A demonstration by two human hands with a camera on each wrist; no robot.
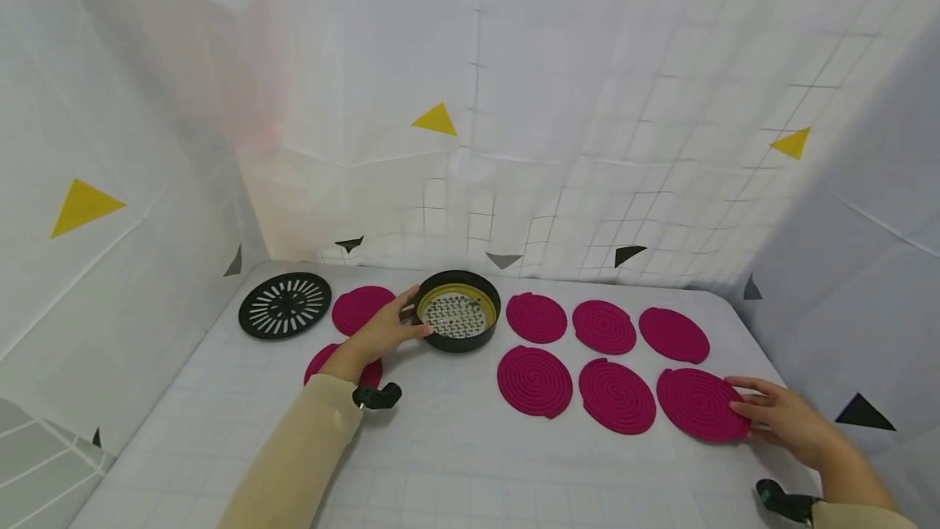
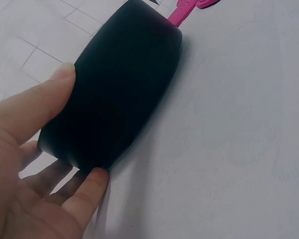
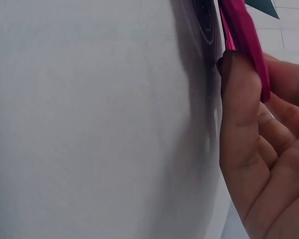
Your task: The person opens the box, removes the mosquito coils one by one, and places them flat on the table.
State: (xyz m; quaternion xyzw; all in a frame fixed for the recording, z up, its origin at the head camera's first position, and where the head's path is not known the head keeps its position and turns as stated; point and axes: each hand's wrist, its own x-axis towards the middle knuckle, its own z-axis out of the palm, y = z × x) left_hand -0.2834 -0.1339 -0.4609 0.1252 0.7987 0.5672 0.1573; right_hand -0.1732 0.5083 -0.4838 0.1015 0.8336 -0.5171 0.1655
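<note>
My left hand [image 1: 376, 336] grips the near-left side of a round black mosquito coil holder [image 1: 458, 344], thumb and fingers spread about its wall. Inside the holder are a yellow ring and a pale studded plate. In the left wrist view the holder's dark wall [image 2: 119, 84] fills the grasp. At the far right, my right hand [image 1: 789, 423] pinches the edge of a magenta mosquito coil [image 1: 701, 404]. That coil [image 3: 246, 40] looks slightly lifted from the table in the right wrist view, with the thumb on one face and fingers on the other.
Several magenta coils [image 1: 534, 381] lie in two rows right of the holder. Two more lie to the left, one coil [image 1: 360, 308] behind my left hand and another partly under the wrist. A black slotted lid [image 1: 285, 306] lies at the table's back left corner. White sheets [image 1: 558, 64] enclose the table.
</note>
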